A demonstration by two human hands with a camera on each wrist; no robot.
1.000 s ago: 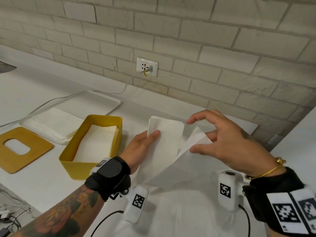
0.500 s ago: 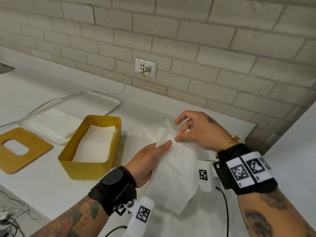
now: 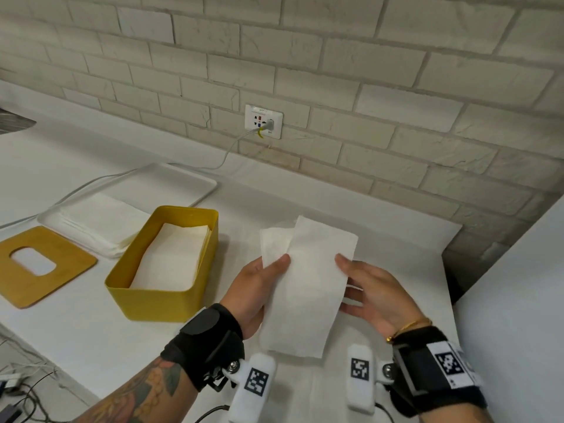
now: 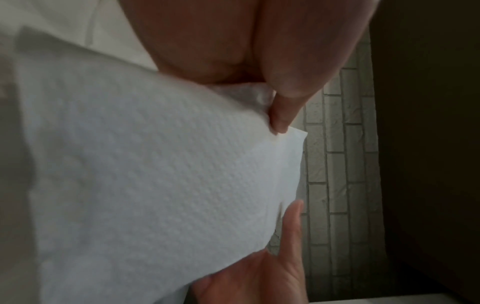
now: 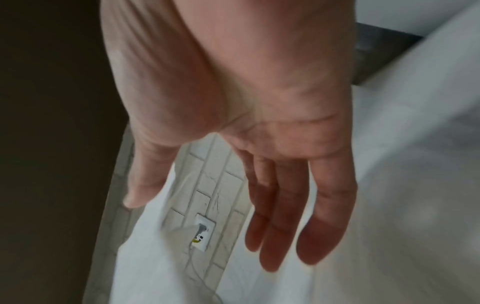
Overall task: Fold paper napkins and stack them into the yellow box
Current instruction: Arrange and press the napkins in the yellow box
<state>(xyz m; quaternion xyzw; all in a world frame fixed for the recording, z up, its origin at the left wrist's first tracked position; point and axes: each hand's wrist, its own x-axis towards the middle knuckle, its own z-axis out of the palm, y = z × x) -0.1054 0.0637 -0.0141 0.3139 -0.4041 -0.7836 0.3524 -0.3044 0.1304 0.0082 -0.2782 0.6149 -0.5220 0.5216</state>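
Observation:
A white paper napkin [image 3: 308,288], folded into a long narrow strip, is held above the counter. My left hand [image 3: 259,282] pinches its left edge, thumb on top; the left wrist view shows the thumb [image 4: 285,115] pressing the embossed napkin [image 4: 155,174]. My right hand [image 3: 372,288] is at the strip's right edge with the thumb touching it, and its fingers [image 5: 275,226] are straight and spread. The yellow box [image 3: 158,303] stands to the left of my left hand, with a stack of folded napkins [image 3: 174,257] inside.
A white tray [image 3: 195,184] behind the box holds a pile of unfolded napkins [image 3: 100,221]. A wooden lid with an oval slot [image 3: 70,264] lies at far left. A wall socket [image 3: 264,122] with a plugged cable is on the brick wall. A white panel [image 3: 518,300] stands at right.
The right hand carried the loose half of the napkin over to the left, then let go and drew back to the right edge. The napkin went from an open sheet to a narrow strip.

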